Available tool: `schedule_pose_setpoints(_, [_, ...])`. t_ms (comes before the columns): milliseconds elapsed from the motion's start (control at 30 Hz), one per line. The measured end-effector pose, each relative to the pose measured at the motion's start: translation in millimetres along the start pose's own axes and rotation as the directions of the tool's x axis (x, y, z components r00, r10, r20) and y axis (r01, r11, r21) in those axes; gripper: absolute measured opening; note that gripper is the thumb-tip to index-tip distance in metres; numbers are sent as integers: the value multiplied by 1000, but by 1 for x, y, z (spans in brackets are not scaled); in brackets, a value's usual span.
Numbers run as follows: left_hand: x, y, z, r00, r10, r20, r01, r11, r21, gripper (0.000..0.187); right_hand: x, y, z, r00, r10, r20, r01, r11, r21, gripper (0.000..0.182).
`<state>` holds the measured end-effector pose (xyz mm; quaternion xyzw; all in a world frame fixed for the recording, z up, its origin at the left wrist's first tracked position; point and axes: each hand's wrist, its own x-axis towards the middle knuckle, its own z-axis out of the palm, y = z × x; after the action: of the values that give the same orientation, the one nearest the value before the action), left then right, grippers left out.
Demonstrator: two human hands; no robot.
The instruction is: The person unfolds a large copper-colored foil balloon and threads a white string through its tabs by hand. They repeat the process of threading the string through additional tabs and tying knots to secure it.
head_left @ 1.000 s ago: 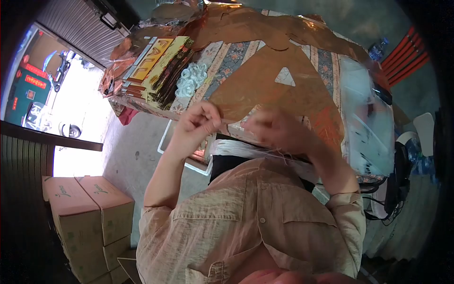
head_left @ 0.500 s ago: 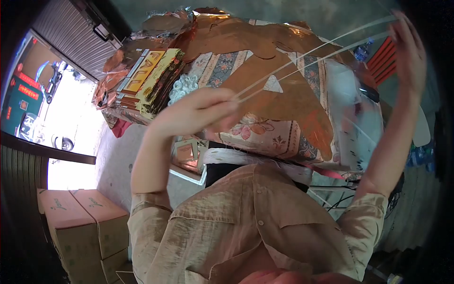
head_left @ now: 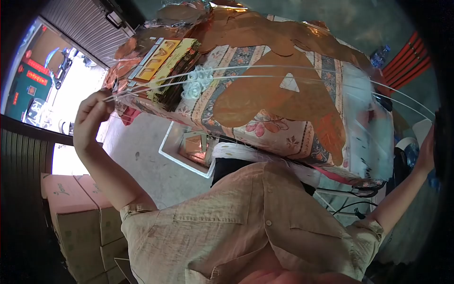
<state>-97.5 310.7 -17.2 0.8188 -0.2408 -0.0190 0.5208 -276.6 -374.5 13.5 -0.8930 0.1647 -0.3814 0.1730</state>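
Note:
White strands (head_left: 250, 76) stretch across the view above the table, in two lines that bow slightly upward. My left hand (head_left: 91, 116), raised at the far left, is closed around their one end. Toward the right edge the strands run down to my right hand (head_left: 427, 149); its fingers are mostly lost in the dark border, but the strands lead to it. Below them lies a brown sheet (head_left: 265, 94) with a pale triangular opening, on a flower-patterned cloth (head_left: 269, 135). A bundle of white strands (head_left: 236, 151) lies across my waist.
On the table's left are a stack of printed packets (head_left: 163, 66) and white curled ribbon (head_left: 197, 81). Beneath it stands a white-rimmed box (head_left: 184, 169). Cartons (head_left: 75, 194) stand at lower left; red bars (head_left: 406, 59) and a plastic bottle (head_left: 379, 56) are at right.
My left hand has swung out to the far left, away from the table's middle. My right hand has dropped from upper right to the right edge. The strands now span much wider.

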Motion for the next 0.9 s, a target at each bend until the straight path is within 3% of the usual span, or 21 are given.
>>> schedule_pose_setpoints(67, [-1, -6, -12, 995, 97, -15, -98, 992, -84, 27, -8, -9, 5, 998, 54, 19, -54, 999, -7, 44])
schedule_pose_setpoints(100, [-2, -10, -18, 995, 96, -19, -97, 992, -82, 27, -11, -9, 11, 959, -283, 19, 282, 942, -183, 40])
schedule_pose_setpoints(133, [-4, -17, -23, 994, 105, -31, -109, 982, -157, 27, -15, -11, 17, 810, -582, 76, 570, 747, -342, 36])
schedule_pose_setpoints(233, [-9, -37, -36, 990, 136, -43, -143, 948, -286, 23, -32, -38, 39, 859, -507, -75, 496, 859, -128, 23])
schedule_pose_setpoints(300, [-16, -58, -42, 949, 85, -305, -229, 850, -474, 20, -43, -48, 53, 845, -530, -67, 529, 848, -40, 19])
schedule_pose_setpoints(367, [-29, -81, -52, 938, 49, -344, -238, 811, -534, 17, -63, -50, 63, 897, -359, 257, 288, 917, 275, 14])
schedule_pose_setpoints(400, [-34, -90, -55, 924, -17, -382, -258, 709, -656, 15, -71, -46, 68, 896, -360, 260, 287, 916, 279, 14])
schedule_pose_setpoints(433, [-36, -92, -55, 909, -87, -408, -284, 586, -759, 15, -79, -40, 72, 849, -257, 461, 63, 917, 395, 15])
schedule_pose_setpoints(467, [-34, -92, -53, 941, 26, -336, -316, 416, -853, 14, -85, -37, 77, 741, -180, 647, -178, 876, 448, 15])
schedule_pose_setpoints(500, [-35, -93, -54, 941, 28, -337, -318, 415, -853, 14, -89, -46, 85, 602, -305, 738, -240, 813, 531, 17])
schedule_pose_setpoints(533, [-38, -95, -56, 892, -118, -437, -398, 254, -881, 14, -94, -58, 93, 446, -433, 783, -316, 742, 591, 19])
schedule_pose_setpoints(567, [-41, -100, -60, 822, -278, -498, -491, 98, -865, 13, -99, -65, 97, 448, -435, 781, -312, 743, 592, 19])
schedule_pose_setpoints(600, [-42, -105, -65, 915, -181, -360, -375, -55, -926, 14, -104, -70, 100, 369, -478, 797, -478, 638, 604, 19])
schedule_pose_setpoints(633, [-45, -111, -66, 812, -370, -451, -485, 4, -875, 14, -107, -74, 104, 293, -532, 795, -631, 517, 578, 19])
schedule_pose_setpoints(667, [-45, -119, -64, 872, -256, -417, -440, -35, -897, 18, -109, -75, 109, 292, -536, 792, -628, 517, 582, 19])
schedule_pose_setpoints(700, [-43, -120, -57, 917, -137, -376, -387, -67, -920, 25, -110, -75, 114, 411, -489, 769, -655, 429, 622, 19])
schedule_pose_setpoints(733, [-36, -112, -44, 868, -245, -432, -444, 5, -896, 31, -112, -76, 118, 522, -424, 740, -667, 338, 664, 20])
schedule_pose_setpoints(767, [-28, -99, -19, 799, -281, -532, -443, 322, -837, 26, -112, -82, 124, 525, -425, 737, -664, 337, 667, 20])
schedule_pose_setpoints(833, [-14, -90, 29, 936, -189, -296, -206, 386, -899, 16, -111, -105, 142, 555, -253, 793, -579, 568, 586, 16])
schedule_pose_setpoints(867, [-4, -66, 74, 845, -275, -458, -97, 764, -637, 17, -116, -122, 151, 538, -257, 803, -545, 621, 564, 16])
schedule_pose_setpoints(900, [5, -70, 105, 912, -149, -381, -112, 804, -583, 20, -121, -143, 162, 521, -261, 813, -507, 672, 541, 15])
